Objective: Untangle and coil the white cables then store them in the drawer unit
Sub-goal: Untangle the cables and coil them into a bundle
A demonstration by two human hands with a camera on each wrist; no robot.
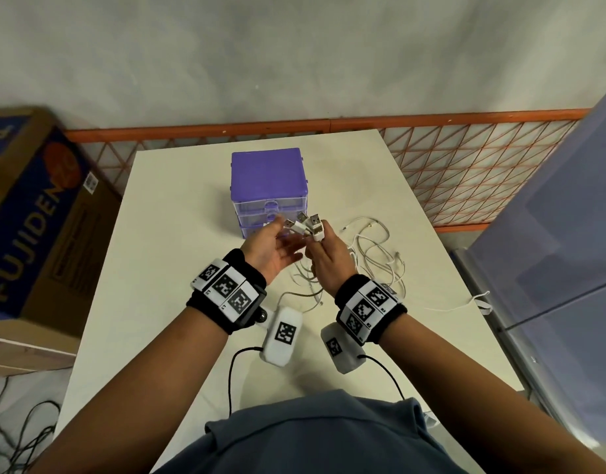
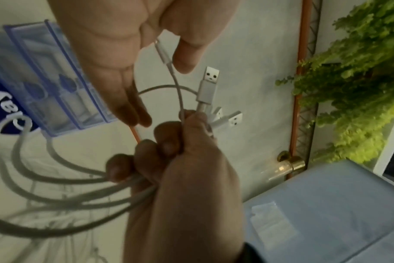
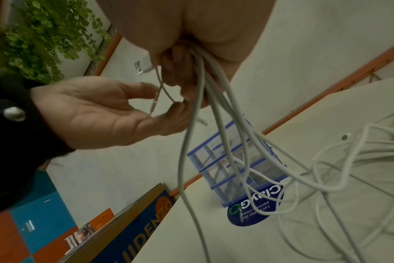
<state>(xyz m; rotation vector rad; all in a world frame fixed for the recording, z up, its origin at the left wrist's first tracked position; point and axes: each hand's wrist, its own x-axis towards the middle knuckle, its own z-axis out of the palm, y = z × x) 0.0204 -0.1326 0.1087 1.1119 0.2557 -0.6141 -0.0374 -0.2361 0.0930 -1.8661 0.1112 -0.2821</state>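
My right hand [image 1: 328,256] grips a bundle of white cables [image 3: 205,92] just below their USB plugs [image 1: 311,224], which stick up above my fist. The cables' loose lengths hang down into a tangle [image 1: 380,258] on the white table [image 1: 158,268], to the right. My left hand [image 1: 274,249] is held palm-up beside the plugs with relaxed fingers. A thin cable end with a small connector [image 3: 155,99] hangs between its thumb and fingers [image 3: 178,108], not clearly pinched. The purple drawer unit [image 1: 269,183] stands just behind both hands with its clear drawers closed.
A cardboard box [image 1: 38,217] sits off the table's left edge. An orange mesh fence [image 1: 465,165] runs behind the table, and a blue-grey bin [image 1: 551,241] stands at the right. A round blue sticker [image 3: 254,208] lies under the drawer unit.
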